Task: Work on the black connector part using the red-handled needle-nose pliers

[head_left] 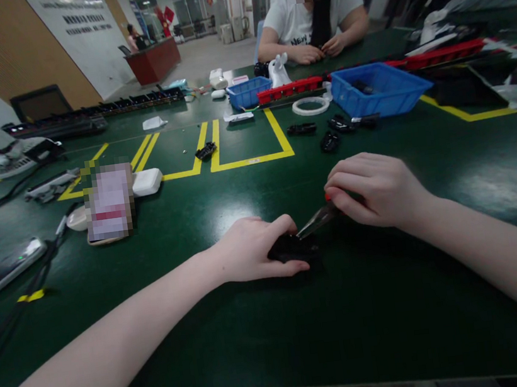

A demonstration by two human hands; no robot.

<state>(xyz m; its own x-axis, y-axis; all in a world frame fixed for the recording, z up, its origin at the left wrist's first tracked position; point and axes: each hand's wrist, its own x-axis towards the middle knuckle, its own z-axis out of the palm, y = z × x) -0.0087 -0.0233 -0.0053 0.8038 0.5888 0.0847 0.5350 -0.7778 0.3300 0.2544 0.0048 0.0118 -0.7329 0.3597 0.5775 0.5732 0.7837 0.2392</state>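
Observation:
My left hand (259, 250) is closed round a small black plastic part (297, 249), thumb and fingers on either side of it, low over the green table. In my right hand (370, 191) is a pair of long-nosed pliers (316, 219); a bit of orange-red handle shows between the fingers. The metal tips of the pliers touch or lie just over the top of the black part. Fine detail on the part is too dark to make out.
Ahead lie loose black parts (329, 141), a roll of white tape (311, 106) and a blue bin (376, 92). To the left are a phone (110, 203), a white case (148, 182) and a cable (52, 258). Another person (313, 27) sits across the green table (240, 342).

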